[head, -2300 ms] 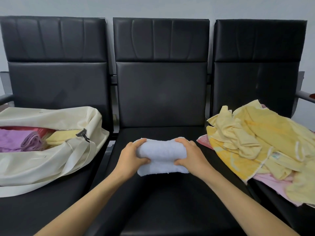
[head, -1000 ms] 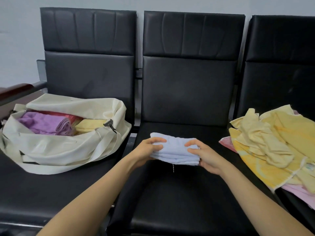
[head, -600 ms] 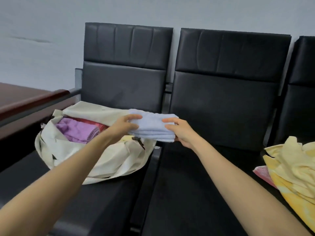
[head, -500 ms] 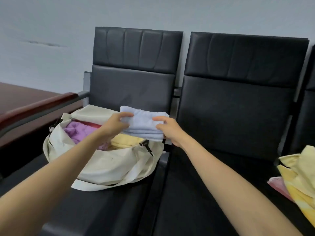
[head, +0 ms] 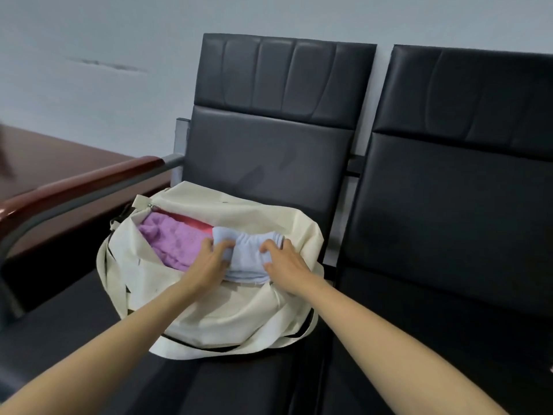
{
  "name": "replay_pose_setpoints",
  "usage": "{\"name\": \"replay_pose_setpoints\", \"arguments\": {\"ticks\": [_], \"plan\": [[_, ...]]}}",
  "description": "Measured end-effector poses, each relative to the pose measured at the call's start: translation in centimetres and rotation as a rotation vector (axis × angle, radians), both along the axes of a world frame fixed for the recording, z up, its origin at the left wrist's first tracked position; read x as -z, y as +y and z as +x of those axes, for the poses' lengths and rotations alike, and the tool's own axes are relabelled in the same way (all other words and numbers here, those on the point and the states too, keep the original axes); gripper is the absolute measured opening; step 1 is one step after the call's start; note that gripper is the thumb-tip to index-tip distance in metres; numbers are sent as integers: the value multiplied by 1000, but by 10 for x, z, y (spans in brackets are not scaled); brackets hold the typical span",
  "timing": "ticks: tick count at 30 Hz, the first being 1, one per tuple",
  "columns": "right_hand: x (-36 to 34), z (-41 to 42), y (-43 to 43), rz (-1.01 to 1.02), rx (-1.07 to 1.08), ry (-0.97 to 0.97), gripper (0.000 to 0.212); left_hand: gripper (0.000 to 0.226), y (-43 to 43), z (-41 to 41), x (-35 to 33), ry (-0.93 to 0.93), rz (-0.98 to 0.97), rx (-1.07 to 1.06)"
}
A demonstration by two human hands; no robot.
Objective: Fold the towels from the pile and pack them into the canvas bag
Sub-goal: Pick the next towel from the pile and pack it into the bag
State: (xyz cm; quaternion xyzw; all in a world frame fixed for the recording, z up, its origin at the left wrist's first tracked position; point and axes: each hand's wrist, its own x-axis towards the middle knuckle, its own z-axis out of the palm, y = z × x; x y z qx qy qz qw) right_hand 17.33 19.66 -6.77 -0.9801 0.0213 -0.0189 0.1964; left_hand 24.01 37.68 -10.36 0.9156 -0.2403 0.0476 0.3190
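Grips folded blue towel (head: pixel 248 257) with left hand (head: pixel 209 260) at its 9 o'clock edge and right hand (head: pixel 288 266) at 3 o'clock, fingers curled into cloth. Holds it inside open canvas bag (head: pixel 215 313) on chair (head: pixel 269 163), at 3 o'clock of purple towel (head: pixel 172 239).

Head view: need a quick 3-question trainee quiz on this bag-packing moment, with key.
1. True or false: the light blue towel lies on the bare black seat.
2. Which towel sits beside it in the canvas bag? A) purple B) green C) black
3. How many hands grip the light blue towel?

Key:
1. False. It is in the bag's opening.
2. A, the purple towel.
3. Two: the left hand and the right hand.
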Motion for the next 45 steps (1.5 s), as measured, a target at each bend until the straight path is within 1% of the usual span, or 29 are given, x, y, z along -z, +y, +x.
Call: {"name": "replay_pose_setpoints", "arguments": {"ticks": [2, 8, 10, 13, 17, 20, 22, 24, 26, 28, 29, 31, 33, 35, 37, 40, 42, 45], "plan": [[1, 2, 1, -49, 1, 7, 37, 39, -3, -2, 1, -1, 26, -4], [0, 5, 6, -12, 17, 71, 34, 41, 3, -4, -1, -67, 202, 32], [-2, 5, 3, 22, -1, 78, 32, 39, 6, -4, -11, -49, 135, 53], [-8, 3, -3, 105, -21, 22, 26, 36, 16, 2, -30, -23, -80, 50], [-15, 2, -5, 110, -64, -1, 25, 35, 24, 1, -49, -5, -255, 53], [-19, 0, -3, 94, -60, -32, 25, 34, 25, -4, -54, -22, -322, 52], [-25, -4, 2, 95, -39, -101, 27, 34, 29, -4, -51, -43, -341, 38], [-33, -6, 8, 145, 21, -196, 28, 35, 31, -4, -54, -17, -343, 3], [-39, -7, 13, 189, 97, -243, 27, 37, 26, -5, -58, 9, -273, -46], [-40, -9, 15, 138, 158, -190, 25, 39, 18, -8, -61, 18, -155, -57], [-38, -10, 14, 86, 174, -126, 26, 39, 16, -9, -60, 20, -75, -29], [-32, -14, 10, -20, 145, 45, 30, 39, 10, -13, -60, 52, 145, 72], [-26, -20, 6, -19, 70, 192, 24, 42, 3, -17, -61, 146, 302, 120], [-25, -26, 3, 20, 29, 268, 16, 43, -2, -21, -65, 205, 364, 109], [-31, -29, 2, 31, 8, 317, 17, 41, 0, -19, -65, 251, 401, 86], [-40, -29, 3, 51, -23, 447, 21, 37, 7, -20, -62, 334, 499, 80], [-40, -28, 9, -18, -71, 521, 23, 34, 8, -20, -56, 312, 539, 77], [-34, -26, 20, -166, -132, 567, 27, 34, 6, -19, -47, 262, 537, 71]]}}
